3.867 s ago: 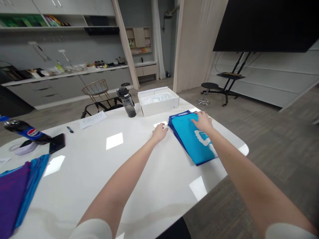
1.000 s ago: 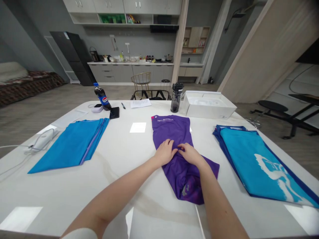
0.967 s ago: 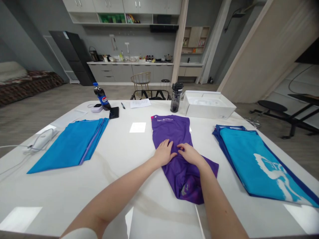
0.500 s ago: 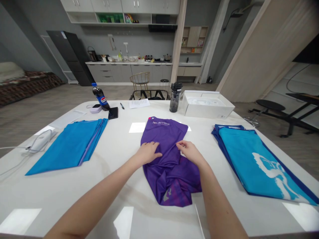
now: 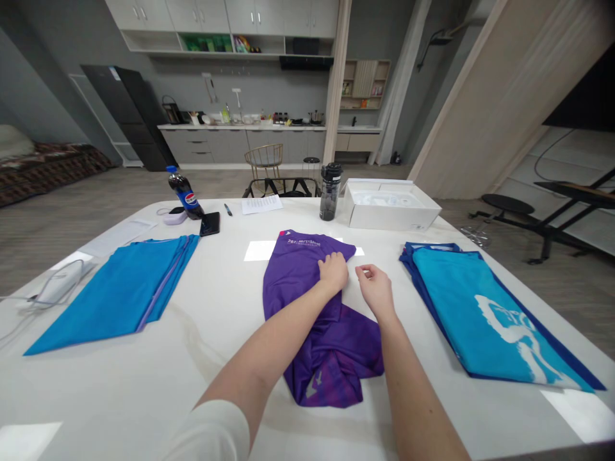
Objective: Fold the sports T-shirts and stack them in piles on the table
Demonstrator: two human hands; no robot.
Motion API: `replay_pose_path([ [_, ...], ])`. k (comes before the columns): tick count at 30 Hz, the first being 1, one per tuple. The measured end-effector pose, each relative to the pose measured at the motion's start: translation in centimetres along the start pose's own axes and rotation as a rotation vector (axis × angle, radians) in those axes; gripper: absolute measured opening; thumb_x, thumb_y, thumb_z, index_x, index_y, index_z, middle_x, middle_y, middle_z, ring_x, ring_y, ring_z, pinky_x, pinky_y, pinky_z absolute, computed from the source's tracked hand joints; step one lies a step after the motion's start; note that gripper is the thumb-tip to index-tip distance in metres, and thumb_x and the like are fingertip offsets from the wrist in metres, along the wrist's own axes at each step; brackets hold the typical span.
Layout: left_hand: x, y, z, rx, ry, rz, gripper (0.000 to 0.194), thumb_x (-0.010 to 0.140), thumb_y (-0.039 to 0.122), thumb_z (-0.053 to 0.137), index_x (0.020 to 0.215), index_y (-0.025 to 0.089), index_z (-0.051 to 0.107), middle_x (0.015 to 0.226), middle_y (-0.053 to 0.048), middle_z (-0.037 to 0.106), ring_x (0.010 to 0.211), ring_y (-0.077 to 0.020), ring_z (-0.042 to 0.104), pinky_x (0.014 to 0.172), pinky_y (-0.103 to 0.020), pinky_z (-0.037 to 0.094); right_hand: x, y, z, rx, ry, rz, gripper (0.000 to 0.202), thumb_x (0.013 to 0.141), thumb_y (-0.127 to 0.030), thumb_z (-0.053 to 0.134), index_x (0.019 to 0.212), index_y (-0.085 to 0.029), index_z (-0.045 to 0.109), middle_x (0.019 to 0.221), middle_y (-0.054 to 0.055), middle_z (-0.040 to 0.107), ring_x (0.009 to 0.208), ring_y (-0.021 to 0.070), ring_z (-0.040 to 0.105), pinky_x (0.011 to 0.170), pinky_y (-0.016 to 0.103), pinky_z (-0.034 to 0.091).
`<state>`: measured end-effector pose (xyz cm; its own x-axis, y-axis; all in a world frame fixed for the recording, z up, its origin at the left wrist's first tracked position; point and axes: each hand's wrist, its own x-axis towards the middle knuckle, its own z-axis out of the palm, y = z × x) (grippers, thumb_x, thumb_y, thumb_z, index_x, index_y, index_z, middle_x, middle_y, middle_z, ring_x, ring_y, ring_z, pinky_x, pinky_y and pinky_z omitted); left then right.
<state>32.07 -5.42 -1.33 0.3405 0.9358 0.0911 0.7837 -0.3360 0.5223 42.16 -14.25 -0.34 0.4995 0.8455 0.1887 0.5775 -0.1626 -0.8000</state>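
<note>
A purple garment [image 5: 293, 275] with pale lettering near its top edge lies on the white table, its lower part bunched. My left hand [image 5: 333, 271] rests on the right side of its upper part, fingers bent and a little apart, nothing gripped. Just right of the cloth, my right hand [image 5: 375, 288] is off the garment, its thumb and fingertips together; whether anything is between them is too small to tell. Folded blue cloth [image 5: 115, 288] lies at the left. At the right lies a folded turquoise and navy garment [image 5: 461, 288] with a white print.
Along the table's far side are a cola bottle [image 5: 185, 193], a phone [image 5: 210, 223], a pen [image 5: 227, 209], a paper [image 5: 262, 203], a dark tumbler [image 5: 330, 192] and a white box [image 5: 391, 208]. A white device with cables [image 5: 60, 282] sits at the left edge.
My left hand has moved right across the purple garment, from its left side to its right side. The right hand has shifted slightly right, away from the cloth.
</note>
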Motion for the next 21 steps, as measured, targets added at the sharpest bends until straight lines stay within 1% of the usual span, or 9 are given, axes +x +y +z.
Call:
replay_pose_path([
  [4, 2.0, -4.1, -4.5, -0.777, 0.213, -0.134, 0.019, 0.099, 0.031, 0.048, 0.104, 0.018, 0.061, 0.108, -0.010, 0.071, 0.103, -0.0215, 0.065, 0.097, -0.039, 0.049, -0.3, -0.3, 0.2, -0.022, 0.003, -0.011, 0.034, 0.089, -0.053, 0.055, 0.090, -0.023, 0.072, 0.074, 0.005, 0.071, 0.069, 0.0234, 0.064, 0.066, 0.032, 0.041],
  [6, 1.9, -8.3, -8.1, -1.165, 0.356, -0.167, 0.023, 0.096, 0.037, 0.051, 0.103, 0.018, 0.062, 0.106, -0.009, 0.072, 0.098, -0.0204, 0.067, 0.095, -0.039, 0.052, -0.5, -0.6, 0.4, -0.021, -0.017, -0.021, 0.033, 0.089, -0.051, 0.055, 0.091, -0.023, 0.072, 0.074, 0.005, 0.071, 0.068, 0.0230, 0.064, 0.066, 0.031, 0.041],
  [8, 0.8, -13.6, -11.9, -1.328, 0.375, -0.182, 0.027, 0.094, 0.039, 0.051, 0.103, 0.018, 0.065, 0.105, -0.010, 0.072, 0.096, -0.0222, 0.069, 0.093, -0.041, 0.054, -0.7, -0.9, 0.7, -0.017, -0.056, -0.035, 0.032, 0.089, -0.050, 0.055, 0.092, -0.023, 0.072, 0.073, 0.004, 0.070, 0.067, 0.0220, 0.064, 0.065, 0.031, 0.041],
  [10, -1.3, -19.1, -15.1, -1.194, 0.445, -0.337, 0.024, 0.094, 0.032, 0.049, 0.101, 0.016, 0.065, 0.101, -0.011, 0.072, 0.098, -0.0229, 0.069, 0.092, -0.040, 0.056, -0.9, -1.1, 1.3, -0.019, -0.117, -0.057, 0.031, 0.090, -0.049, 0.055, 0.095, -0.023, 0.072, 0.073, 0.002, 0.070, 0.066, 0.0205, 0.063, 0.066, 0.031, 0.041],
  [11, -2.5, -21.5, -16.3, -1.017, 0.558, -0.486, 0.019, 0.092, 0.026, 0.049, 0.100, 0.017, 0.065, 0.097, -0.011, 0.071, 0.096, -0.0232, 0.069, 0.090, -0.040, 0.056, -1.1, -1.1, 1.7, -0.023, -0.158, -0.071, 0.031, 0.090, -0.048, 0.056, 0.096, -0.023, 0.072, 0.074, 0.002, 0.070, 0.066, 0.0198, 0.063, 0.067, 0.031, 0.042],
  [14, -5.8, -25.7, -17.7, -0.640, 0.816, -0.643, 0.028, 0.090, 0.020, 0.051, 0.117, 0.018, 0.059, 0.115, -0.012, 0.067, 0.116, -0.0250, 0.062, 0.102, -0.044, 0.050, -1.5, -1.0, 2.9, -0.047, -0.284, -0.135, 0.031, 0.091, -0.046, 0.055, 0.102, -0.023, 0.073, 0.081, 0.002, 0.070, 0.071, 0.0196, 0.064, 0.072, 0.031, 0.045],
  [16, -6.9, -25.9, -17.0, -0.391, 0.790, -0.491, 0.034, 0.090, 0.024, 0.055, 0.123, 0.019, 0.057, 0.128, -0.013, 0.062, 0.128, -0.0253, 0.055, 0.112, -0.043, 0.042, -1.8, -0.8, 3.6, -0.094, -0.317, -0.218, 0.033, 0.091, -0.046, 0.057, 0.108, -0.022, 0.073, 0.093, 0.006, 0.070, 0.083, 0.0217, 0.066, 0.080, 0.033, 0.048],
  [19, -6.5, -23.6, -14.9, 0.038, 0.493, -0.203, 0.045, 0.088, 0.038, 0.064, 0.128, 0.019, 0.058, 0.138, -0.016, 0.058, 0.134, -0.0313, 0.051, 0.116, -0.046, 0.036, -2.3, -0.6, 4.1, -0.227, -0.316, -0.359, 0.041, 0.089, -0.048, 0.064, 0.122, -0.024, 0.071, 0.121, 0.012, 0.065, 0.109, 0.0282, 0.062, 0.093, 0.038, 0.047],
  [21, -5.4, -22.1, -13.6, 0.191, 0.327, -0.184, 0.049, 0.086, 0.040, 0.066, 0.129, 0.018, 0.058, 0.142, -0.019, 0.055, 0.137, -0.0359, 0.048, 0.115, -0.051, 0.035, -2.5, -0.6, 4.2, -0.323, -0.344, -0.395, 0.046, 0.089, -0.049, 0.068, 0.129, -0.028, 0.069, 0.130, 0.012, 0.063, 0.117, 0.0320, 0.058, 0.094, 0.041, 0.045],
])
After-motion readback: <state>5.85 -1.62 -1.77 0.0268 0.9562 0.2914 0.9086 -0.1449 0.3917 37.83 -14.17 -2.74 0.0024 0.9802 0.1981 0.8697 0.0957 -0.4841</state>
